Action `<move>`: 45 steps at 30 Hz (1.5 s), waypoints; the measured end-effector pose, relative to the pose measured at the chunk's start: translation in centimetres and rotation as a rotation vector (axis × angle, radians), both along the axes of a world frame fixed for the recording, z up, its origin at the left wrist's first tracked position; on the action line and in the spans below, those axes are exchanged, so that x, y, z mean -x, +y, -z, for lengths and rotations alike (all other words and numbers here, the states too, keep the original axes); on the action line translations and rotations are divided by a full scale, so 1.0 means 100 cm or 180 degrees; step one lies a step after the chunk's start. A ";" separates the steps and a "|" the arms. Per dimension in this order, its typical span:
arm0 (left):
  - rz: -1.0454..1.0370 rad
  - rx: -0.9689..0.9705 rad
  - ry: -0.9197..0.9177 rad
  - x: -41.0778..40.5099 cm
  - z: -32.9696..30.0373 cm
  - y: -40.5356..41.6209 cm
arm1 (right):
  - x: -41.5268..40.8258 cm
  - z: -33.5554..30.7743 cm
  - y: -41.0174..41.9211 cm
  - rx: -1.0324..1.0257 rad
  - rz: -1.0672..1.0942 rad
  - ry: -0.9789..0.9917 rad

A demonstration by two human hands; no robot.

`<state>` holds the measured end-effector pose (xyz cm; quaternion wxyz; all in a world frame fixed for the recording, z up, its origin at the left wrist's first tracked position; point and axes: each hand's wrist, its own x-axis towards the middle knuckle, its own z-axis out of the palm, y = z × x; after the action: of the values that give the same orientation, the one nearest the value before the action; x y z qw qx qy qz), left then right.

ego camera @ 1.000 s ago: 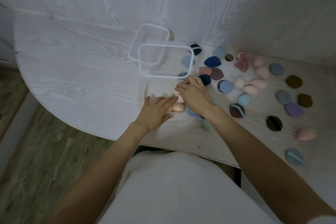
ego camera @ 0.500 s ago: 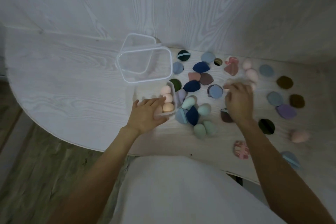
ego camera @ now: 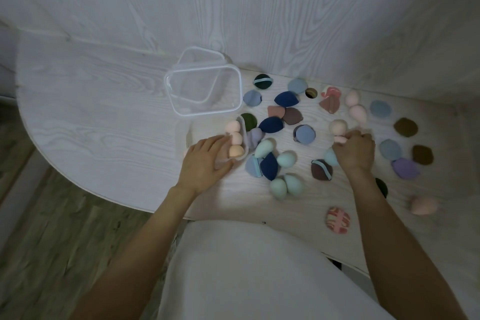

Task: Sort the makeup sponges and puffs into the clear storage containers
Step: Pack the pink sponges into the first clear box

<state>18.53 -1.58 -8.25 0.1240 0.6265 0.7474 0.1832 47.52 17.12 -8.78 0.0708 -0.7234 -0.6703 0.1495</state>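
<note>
Two hands: left hand [ego camera: 205, 161] steadies small container [ego camera: 240, 143], right hand [ego camera: 354, 149] pinches pink sponge [ego camera: 339, 128].

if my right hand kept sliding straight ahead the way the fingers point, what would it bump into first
Most likely the pale pink sponge just beyond the right hand; its fingers already curl around a pink piece there. Blur makes the exact contact unclear.
</note>
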 end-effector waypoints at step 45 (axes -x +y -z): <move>0.0123 0.0390 0.0043 0.052 -0.005 -0.030 | 0.207 -0.024 -0.081 0.0162 -0.2741 0.0264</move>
<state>13.28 -4.54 -7.72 0.1605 0.6332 0.7458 0.1305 26.85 9.06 -6.38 0.0110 -0.3727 -0.9036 0.2108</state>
